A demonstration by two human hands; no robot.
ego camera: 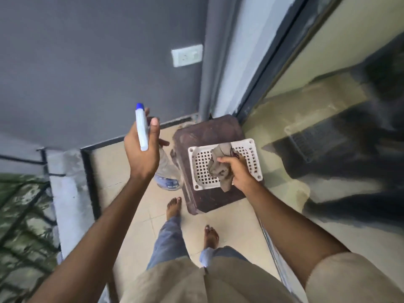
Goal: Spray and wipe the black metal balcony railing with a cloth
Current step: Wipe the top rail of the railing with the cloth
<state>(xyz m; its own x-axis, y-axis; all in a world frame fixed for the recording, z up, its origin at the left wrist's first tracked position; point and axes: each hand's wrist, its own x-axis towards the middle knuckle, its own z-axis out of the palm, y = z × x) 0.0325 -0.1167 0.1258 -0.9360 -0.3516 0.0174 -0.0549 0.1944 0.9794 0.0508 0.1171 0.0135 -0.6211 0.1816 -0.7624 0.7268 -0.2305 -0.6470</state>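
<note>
Left hand (pixel 142 158): fingers curled round spray bottle (pixel 167 171), raised. Right hand (pixel 237 171): clutches grey cloth (pixel 220 165) above white perforated grate (pixel 225 164).

Soft, even daylight is spread over the scene; only faint shadows are cast on the floor (pixel 113 171). The wall (pixel 87 62) is rendered dim and flat. Smeared reflections are carried by the glass door (pixel 328 138). The railing (pixel 45 160) at left is lost to motion blur. Straight lines are bent near the edges. Sharpest detail is kept at centre, on the bottle (pixel 141 130) and cloth (pixel 220 165).
</note>
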